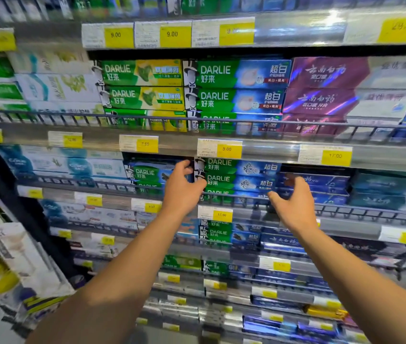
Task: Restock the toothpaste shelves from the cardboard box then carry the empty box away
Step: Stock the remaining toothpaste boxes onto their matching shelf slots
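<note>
Both our forearms reach up from the bottom of the frame toward the middle shelf (259, 153). Our left hand (183, 188) sits at centre, fingers curled round the left end of a stack of green-and-blue boxes (239, 181) printed "DARLIE" with Chinese characters; thumb and fingertips touch the box ends. Our right hand (293, 202) hovers just beside the right end of the same stack, fingers loosely spread and slightly bent, gripping nothing that we can see. So the stack lies between the two hands, behind a wire rail (345, 211).

Price tag (219, 148) directly above the stack reads "9.00"; the tag to its right reads "17.00", the one to its left "7.50". Tag below the stack reads about "12.90", blurred.

Shelf above, centre of frame: green-and-yellow DARLIE boxes (142, 85) stacked three high, next to green-and-blue DARLIE boxes (236, 88), then purple boxes (326, 88) with Chinese script to the right. Top-edge tags read "9.00" twice.

Dark blue boxes (316, 188) sit right of the right hand. Lower shelves hold more DARLIE and blue boxes, too blurred to read further. Left edge of the frame is blurred.
</note>
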### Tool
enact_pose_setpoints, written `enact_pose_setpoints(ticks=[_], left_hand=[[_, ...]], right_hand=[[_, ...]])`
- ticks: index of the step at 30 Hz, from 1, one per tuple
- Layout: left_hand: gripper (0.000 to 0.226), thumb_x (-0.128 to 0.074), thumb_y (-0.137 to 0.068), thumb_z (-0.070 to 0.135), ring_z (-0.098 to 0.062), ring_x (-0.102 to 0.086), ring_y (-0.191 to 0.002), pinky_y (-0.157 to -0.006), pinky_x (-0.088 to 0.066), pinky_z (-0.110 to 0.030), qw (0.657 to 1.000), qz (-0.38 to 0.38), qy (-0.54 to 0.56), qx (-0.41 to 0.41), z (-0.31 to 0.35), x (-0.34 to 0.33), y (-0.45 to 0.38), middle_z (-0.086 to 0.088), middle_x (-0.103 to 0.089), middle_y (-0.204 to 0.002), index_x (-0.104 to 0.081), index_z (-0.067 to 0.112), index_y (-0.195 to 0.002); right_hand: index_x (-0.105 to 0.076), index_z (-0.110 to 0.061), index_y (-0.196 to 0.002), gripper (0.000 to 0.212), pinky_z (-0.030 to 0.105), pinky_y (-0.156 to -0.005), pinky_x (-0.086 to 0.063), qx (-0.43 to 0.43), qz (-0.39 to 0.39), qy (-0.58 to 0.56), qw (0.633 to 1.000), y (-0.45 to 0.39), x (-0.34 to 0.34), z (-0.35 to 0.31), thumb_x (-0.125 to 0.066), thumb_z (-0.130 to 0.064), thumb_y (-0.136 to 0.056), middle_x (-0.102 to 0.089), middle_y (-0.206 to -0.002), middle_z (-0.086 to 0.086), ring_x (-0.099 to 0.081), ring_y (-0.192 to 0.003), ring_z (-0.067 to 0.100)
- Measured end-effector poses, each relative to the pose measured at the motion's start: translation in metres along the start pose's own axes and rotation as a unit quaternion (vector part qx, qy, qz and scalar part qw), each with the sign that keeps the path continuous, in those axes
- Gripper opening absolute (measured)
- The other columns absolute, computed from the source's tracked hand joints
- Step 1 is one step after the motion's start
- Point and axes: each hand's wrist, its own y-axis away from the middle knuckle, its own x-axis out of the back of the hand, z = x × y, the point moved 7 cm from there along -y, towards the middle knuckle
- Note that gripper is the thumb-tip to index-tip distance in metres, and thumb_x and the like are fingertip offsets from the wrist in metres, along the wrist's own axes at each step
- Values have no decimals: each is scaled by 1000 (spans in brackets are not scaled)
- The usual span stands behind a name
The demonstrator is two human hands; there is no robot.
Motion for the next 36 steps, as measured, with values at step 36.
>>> enact_pose_setpoints(ticks=[36], left_hand=[[35, -67, -86, 16, -12, -64, -91, -85, -52, -30, 918, -390, -57, 35, -41, -401, 414, 6, -66, -102, -63, 17, -121]], right_hand=[[-61, -9, -120, 46, 36, -95, -44, -309, -87, 185, 929, 364, 279, 385, -73, -25, -79, -63, -115, 14, -59, -109, 31]])
